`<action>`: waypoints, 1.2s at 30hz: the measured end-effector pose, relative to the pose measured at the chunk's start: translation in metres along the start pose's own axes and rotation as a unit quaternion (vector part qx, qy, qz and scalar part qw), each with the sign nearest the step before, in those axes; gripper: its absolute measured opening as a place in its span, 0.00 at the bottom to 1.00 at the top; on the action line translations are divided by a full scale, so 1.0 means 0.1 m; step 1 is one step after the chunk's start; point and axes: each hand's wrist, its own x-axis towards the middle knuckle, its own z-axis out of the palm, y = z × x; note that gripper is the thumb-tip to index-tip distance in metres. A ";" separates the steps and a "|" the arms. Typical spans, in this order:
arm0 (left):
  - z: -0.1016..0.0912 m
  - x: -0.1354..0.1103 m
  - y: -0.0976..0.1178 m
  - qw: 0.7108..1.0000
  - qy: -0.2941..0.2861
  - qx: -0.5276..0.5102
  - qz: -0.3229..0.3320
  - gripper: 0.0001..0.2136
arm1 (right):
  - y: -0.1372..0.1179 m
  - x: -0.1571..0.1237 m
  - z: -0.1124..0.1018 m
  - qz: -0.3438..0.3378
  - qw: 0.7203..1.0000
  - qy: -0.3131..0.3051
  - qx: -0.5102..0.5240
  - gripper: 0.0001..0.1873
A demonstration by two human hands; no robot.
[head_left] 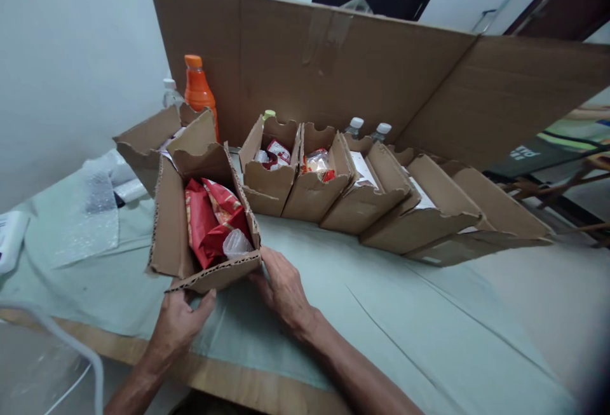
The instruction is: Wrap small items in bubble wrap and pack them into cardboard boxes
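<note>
My left hand [178, 323] grips the near left corner of an open cardboard box [166, 231], thumb along its front and fingers partly hidden underneath. At the box's near right corner, my right hand [283, 285] holds the side, its fingertips hidden beneath. The box tilts toward me. Inside lie red snack packets [207, 221] and a crumpled piece of clear plastic [237, 244]. Just behind it stands another cardboard box [150, 132] with a divider or flap sticking up.
A row of open cardboard bins [312, 202] runs rightward across the green tablecloth [305, 250]. A tall cardboard panel [286, 46] stands behind them. An orange bottle [200, 94] rises at the back left. Bubble wrap [95, 211] lies left; a white curved tube [71, 335] is near the front.
</note>
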 end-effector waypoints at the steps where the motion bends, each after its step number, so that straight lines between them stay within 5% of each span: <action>1: -0.02 0.03 0.03 1.000 0.002 0.009 0.010 0.21 | 0.00 0.01 0.02 0.009 1.000 -0.001 0.002 0.29; 5: -0.14 0.19 0.12 0.998 0.000 0.029 0.050 0.19 | -0.02 0.08 0.12 0.023 1.000 -0.009 0.005 0.28; 10: -0.26 0.57 0.21 0.996 0.012 0.036 0.076 0.17 | 0.01 0.17 0.27 -0.002 0.998 -0.050 0.046 0.38; 15: -0.33 0.98 0.34 0.983 0.011 0.168 0.070 0.17 | 0.00 0.14 0.36 0.022 0.991 -0.121 0.061 0.42; 18: -0.33 1.01 0.40 0.971 0.045 0.218 0.083 0.21 | -0.03 0.10 0.35 0.027 0.990 -0.128 0.054 0.41; 21: -0.25 0.89 0.43 0.975 0.103 0.167 0.102 0.31 | -0.05 0.09 0.33 0.026 0.991 -0.124 0.049 0.39; 27: -0.02 0.88 0.53 0.990 0.064 -0.113 0.047 0.40 | -0.06 0.11 0.31 0.024 0.991 -0.123 0.046 0.30; 36: 0.34 1.41 0.54 0.985 0.055 -0.131 0.095 0.45 | -0.03 0.10 0.33 0.028 0.992 -0.115 0.042 0.26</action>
